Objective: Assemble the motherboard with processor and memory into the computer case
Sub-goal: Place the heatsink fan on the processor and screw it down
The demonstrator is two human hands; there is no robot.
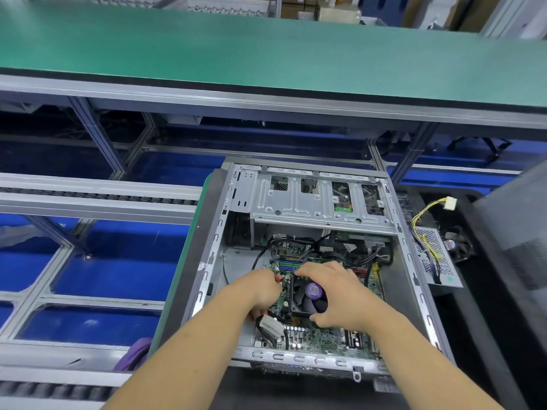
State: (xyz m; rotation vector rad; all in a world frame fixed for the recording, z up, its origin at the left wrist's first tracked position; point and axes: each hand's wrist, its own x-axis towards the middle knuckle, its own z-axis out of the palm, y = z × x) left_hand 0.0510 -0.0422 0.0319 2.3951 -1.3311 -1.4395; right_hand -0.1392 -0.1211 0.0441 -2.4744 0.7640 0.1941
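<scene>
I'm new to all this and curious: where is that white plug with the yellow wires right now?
In the head view, the white plug lies outside the computer case, to its right, raised on its yellow wires above the perforated metal box.

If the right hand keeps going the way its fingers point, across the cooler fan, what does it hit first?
Probably the left hand, which lies just past the CPU cooler fan that the right hand grips. Depth is unclear, so it might pass above it.
</scene>
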